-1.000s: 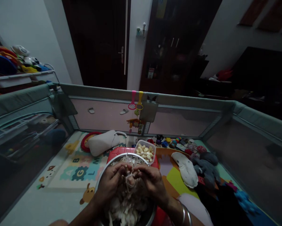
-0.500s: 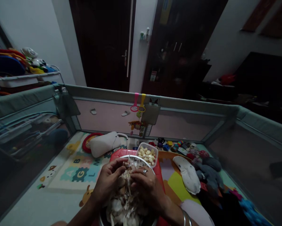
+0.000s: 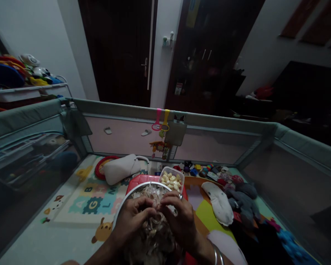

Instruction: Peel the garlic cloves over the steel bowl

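Observation:
My left hand [image 3: 133,217] and my right hand [image 3: 182,215] meet fingertip to fingertip over a round metal bowl [image 3: 118,211]. Both are closed in a pinch on a small garlic clove [image 3: 157,207], mostly hidden by the fingers. A heap of papery garlic skins [image 3: 154,230] fills the bowl beneath them. Just beyond the bowl, a clear plastic container [image 3: 183,179] holds several peeled garlic cloves [image 3: 171,182]. Bowl and container both rest on a red plastic stool [image 3: 136,180].
A playpen wall [image 3: 218,121] encloses the area. To the left lies a letter-printed play mat [image 3: 74,217] with a white bolster-like item [image 3: 121,169]. Rightward are a white spotted pillow [image 3: 219,204], a grey plush toy [image 3: 244,200] and several small toys.
Both hands have come together, from parted in the garlic skins to pinching at one point above them. The view has shifted slightly.

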The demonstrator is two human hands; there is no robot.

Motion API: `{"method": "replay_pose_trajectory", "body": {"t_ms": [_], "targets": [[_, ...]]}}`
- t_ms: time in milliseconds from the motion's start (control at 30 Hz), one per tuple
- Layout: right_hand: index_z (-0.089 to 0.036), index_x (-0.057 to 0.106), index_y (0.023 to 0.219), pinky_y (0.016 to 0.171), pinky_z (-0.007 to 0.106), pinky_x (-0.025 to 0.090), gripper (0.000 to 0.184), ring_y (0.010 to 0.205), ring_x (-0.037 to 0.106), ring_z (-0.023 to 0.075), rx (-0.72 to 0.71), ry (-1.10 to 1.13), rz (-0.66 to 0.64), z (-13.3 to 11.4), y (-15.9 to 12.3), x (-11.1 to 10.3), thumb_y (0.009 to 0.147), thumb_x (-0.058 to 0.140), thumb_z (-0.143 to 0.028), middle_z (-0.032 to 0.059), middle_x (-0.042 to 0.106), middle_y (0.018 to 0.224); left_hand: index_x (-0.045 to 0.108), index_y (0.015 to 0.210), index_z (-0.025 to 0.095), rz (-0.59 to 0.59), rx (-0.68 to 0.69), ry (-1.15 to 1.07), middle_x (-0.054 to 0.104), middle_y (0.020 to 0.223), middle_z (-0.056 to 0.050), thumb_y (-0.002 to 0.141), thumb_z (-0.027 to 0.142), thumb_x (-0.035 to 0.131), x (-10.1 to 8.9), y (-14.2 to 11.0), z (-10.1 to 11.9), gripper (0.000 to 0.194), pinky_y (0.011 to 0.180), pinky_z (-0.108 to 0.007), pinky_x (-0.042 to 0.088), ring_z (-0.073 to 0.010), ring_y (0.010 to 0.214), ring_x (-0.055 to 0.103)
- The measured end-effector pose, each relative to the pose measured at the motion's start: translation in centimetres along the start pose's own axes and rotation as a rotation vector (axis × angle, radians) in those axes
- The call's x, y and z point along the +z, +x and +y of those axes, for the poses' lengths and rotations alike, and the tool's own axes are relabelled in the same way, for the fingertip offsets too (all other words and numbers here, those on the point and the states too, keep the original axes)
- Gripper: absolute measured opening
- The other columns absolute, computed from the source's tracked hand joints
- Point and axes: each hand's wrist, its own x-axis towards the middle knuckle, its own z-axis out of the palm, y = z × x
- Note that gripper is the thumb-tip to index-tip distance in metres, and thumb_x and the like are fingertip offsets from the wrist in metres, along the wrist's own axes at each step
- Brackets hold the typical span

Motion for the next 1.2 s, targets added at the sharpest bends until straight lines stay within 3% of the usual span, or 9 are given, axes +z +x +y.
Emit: {"method": "replay_pose_trajectory", "body": {"t_ms": [500, 867, 1200], "targets": [[-0.02, 0.061, 0.074, 0.062, 0.025, 0.047, 0.011, 0.067, 0.059, 0.0137, 0.11, 0.087, -0.064, 0.0, 0.2, -0.1, 0.081, 0.054, -0.014, 0.0024, 0.06, 0.071, 0.066, 0.067, 0.017, 0.002, 0.034, 0.155, 0.066, 0.063, -0.001, 0.07, 0.023, 0.059, -0.1, 0.0, 0.0, 0.009, 0.056, -0.019, 0.042, -0.0149, 0.061, 0.059], [-0.019, 0.047, 0.068, 0.054, 0.023, 0.039, 0.01, 0.058, 0.049, 0.013, 0.087, 0.005, -0.099, 0.7, -0.3, 0.4, 0.077, 0.047, -0.014, -0.0002, 0.052, 0.063, 0.067, 0.067, 0.016, -0.005, 0.042, 0.266, 0.067, 0.063, -0.002, 0.07, 0.026, 0.058, -0.2, 0.2, -0.3, 0.014, 0.057, -0.021, 0.043, -0.0174, 0.062, 0.06], [-0.021, 0.039, 0.067, 0.052, 0.023, 0.034, 0.014, 0.056, 0.042, 0.0132, 0.122, 0.013, -0.181, 1.1, 0.0, 0.4, 0.077, 0.048, -0.022, -0.0022, 0.044, 0.063, 0.067, 0.062, 0.018, 0.084, 0.027, 0.329, 0.067, 0.06, -0.001, 0.068, 0.022, 0.06, 0.5, 0.2, 0.3, 0.011, 0.056, -0.021, 0.041, -0.0172, 0.059, 0.059]]}}
